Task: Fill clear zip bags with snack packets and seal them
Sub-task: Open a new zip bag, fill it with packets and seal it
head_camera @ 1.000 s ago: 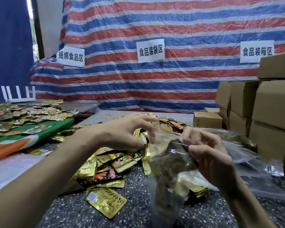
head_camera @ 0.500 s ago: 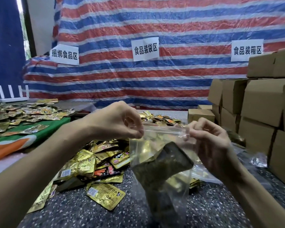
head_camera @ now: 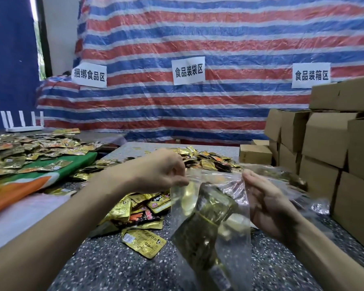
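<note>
zip bag (head_camera: 235, 238) of clear plastic hangs between both hands above the speckled counter (head_camera: 114, 267), with gold snack packets (head_camera: 206, 223) stuffed inside it. the left hand (head_camera: 160, 173) pinches the bag's top left corner between curled fingers and thumb, and the right hand (head_camera: 267, 202) grips the top right corner the same way. loose packets (head_camera: 141, 208) lie heaped on the counter just left of the bag, and cardboard boxes (head_camera: 324, 143) are stacked at the right.
</note>
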A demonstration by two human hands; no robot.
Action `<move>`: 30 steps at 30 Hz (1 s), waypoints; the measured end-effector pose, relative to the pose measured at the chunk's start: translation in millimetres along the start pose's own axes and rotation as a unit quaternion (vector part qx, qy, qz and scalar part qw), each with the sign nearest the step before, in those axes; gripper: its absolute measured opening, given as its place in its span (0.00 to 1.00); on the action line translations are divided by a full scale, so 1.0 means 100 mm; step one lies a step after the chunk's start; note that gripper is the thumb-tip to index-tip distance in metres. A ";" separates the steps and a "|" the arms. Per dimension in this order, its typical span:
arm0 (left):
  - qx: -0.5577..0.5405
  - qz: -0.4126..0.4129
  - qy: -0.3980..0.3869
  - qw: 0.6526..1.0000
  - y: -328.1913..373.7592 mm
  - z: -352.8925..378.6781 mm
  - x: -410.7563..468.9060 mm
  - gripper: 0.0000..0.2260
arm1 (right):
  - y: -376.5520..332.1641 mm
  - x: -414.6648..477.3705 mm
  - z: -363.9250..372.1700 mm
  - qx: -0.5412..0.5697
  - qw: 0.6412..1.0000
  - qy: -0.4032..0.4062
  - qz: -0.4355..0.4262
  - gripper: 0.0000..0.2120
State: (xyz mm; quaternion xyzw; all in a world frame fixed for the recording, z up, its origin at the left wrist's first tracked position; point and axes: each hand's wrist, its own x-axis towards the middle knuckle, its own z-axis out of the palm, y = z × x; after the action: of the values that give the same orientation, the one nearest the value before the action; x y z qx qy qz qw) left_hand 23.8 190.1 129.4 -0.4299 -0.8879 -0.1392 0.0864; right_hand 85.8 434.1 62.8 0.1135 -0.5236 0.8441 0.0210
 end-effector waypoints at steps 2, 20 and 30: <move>-0.042 -0.002 0.020 0.999 -0.01 -0.02 -0.02 0.08 | -0.01 -0.01 0.00 0.024 1.000 0.000 -0.001 0.05; -0.123 -0.007 -0.058 0.991 -0.08 0.14 -0.10 0.08 | -0.01 0.24 0.10 0.008 0.999 -0.035 -0.026 0.08; -0.175 -0.023 0.064 0.982 -0.13 -0.04 -0.19 0.06 | -0.36 0.15 -0.08 -0.528 0.821 -0.095 -0.195 0.07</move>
State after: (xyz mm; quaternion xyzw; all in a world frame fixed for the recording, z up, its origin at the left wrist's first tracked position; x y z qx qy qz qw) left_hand 25.8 167.0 126.2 -0.4077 -0.8522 -0.3217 0.0630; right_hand 75.1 456.2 94.5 0.2642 -0.8557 0.4015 0.1918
